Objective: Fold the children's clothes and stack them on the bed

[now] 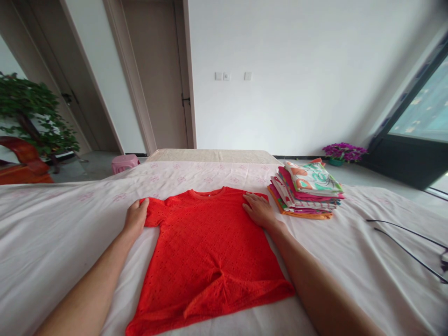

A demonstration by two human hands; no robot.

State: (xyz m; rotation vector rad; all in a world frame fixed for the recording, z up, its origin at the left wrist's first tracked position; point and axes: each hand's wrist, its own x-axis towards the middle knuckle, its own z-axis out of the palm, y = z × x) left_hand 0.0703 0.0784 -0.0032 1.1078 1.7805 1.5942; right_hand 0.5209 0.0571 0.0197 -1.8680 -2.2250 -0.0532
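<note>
Red eyelet shirt; left hand pinching sleeve; right hand spread flat at opposite shoulder

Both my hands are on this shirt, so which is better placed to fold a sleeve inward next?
Probably the left hand: it seems to grip one sleeve of the shirt, while the right hand lies spread over the opposite shoulder.

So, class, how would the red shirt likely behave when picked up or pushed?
The red shirt is probably floppy: folds gather at its lower front. It seems light, given small holes across its fabric. Pushed, it would likely wrinkle rather than tip, since it lies mostly flat.
</note>
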